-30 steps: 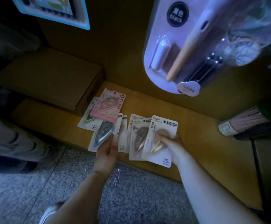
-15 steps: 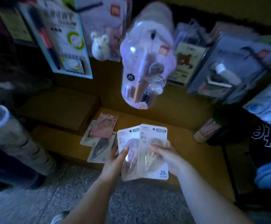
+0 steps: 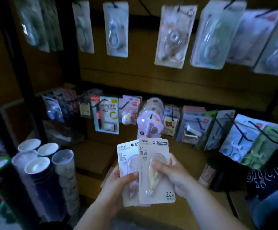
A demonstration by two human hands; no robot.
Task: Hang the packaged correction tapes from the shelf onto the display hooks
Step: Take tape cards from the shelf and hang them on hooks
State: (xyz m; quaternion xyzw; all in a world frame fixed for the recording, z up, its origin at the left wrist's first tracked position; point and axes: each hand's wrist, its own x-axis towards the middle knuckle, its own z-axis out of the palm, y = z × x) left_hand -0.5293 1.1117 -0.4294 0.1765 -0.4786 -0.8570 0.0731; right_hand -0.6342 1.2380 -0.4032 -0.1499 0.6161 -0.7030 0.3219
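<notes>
Between the left hand (image 3: 118, 185) and right hand (image 3: 171, 173), each curled round an edge with thumb in front, sits a fanned stack of correction tape packs (image 3: 151, 151), not yet hung on the display hooks (image 3: 259, 130) above and beyond.

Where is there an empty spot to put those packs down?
The brown box top, between the tubes and the held packs, looks bare. So does the board strip between upper packs and lower packs, which crowd together rightward.
</notes>
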